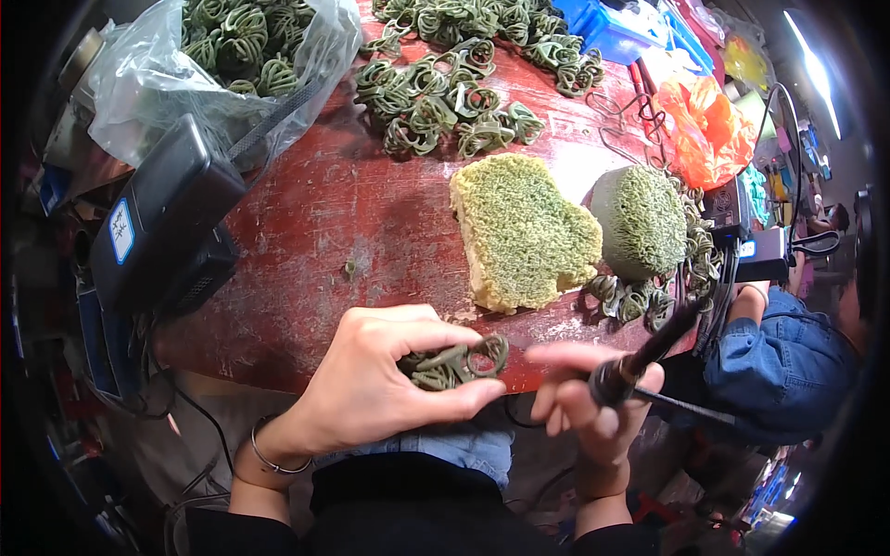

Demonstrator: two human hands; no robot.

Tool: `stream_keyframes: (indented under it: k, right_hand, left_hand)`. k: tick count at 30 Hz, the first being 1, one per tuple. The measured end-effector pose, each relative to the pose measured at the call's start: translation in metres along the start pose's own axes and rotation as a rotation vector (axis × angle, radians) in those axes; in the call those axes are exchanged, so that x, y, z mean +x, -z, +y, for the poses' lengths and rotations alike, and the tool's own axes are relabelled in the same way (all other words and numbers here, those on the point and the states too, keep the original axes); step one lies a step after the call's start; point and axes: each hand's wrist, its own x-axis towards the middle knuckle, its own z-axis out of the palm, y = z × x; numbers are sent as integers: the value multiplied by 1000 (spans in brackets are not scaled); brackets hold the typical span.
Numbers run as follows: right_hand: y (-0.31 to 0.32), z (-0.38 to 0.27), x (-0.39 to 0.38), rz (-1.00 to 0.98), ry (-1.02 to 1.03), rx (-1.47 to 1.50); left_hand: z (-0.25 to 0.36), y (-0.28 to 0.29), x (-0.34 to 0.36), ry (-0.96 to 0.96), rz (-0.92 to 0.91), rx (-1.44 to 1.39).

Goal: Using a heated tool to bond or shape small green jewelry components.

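Note:
Over the near edge of the red table (315, 232), my left hand (371, 371) pinches a bundle of dark green looped strands (440, 369) between thumb and fingers. One loop sticks out past the fingertips. To its right, my right hand (593, 398) is closed around a dark pen-shaped corded tool (640, 361), its thin end tilted up and away to the right; motion blurs it. Beyond the hands lies an uneven yellowish foam block (524, 232) with a green-tinted top. A round grey-green block (644, 222) with a rough green face stands beside it.
Green looped bundles (436, 102) are heaped at the back, with others (640, 301) at right. A clear plastic bag (148, 102) and black boxy device (167, 213) stand at left. An orange bag (705, 130) and blue bin (616, 37) are far right, near a person's denim sleeve (769, 361).

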Motion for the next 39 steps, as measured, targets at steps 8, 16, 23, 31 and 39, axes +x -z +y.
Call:
stream_keyframes:
  k: [8, 16, 23, 31, 39]
  right_hand:
    - [4, 3, -4, 351, 121, -206]
    - [20, 35, -24, 375, 379, -784]
    - [19, 47, -28, 420, 346, -877]
    - [-1, 49, -11, 216, 534, -786]
    - [-6, 46, -10, 176, 547, -819]
  left_hand:
    - [5, -1, -4, 273, 73, -327]
    - [-4, -6, -9, 251, 158, -578]
    - [-7, -12, -12, 125, 246, -301]
    - [-11, -16, -11, 36, 383, -20]
    - [-12, -17, -9, -20, 399, 44]
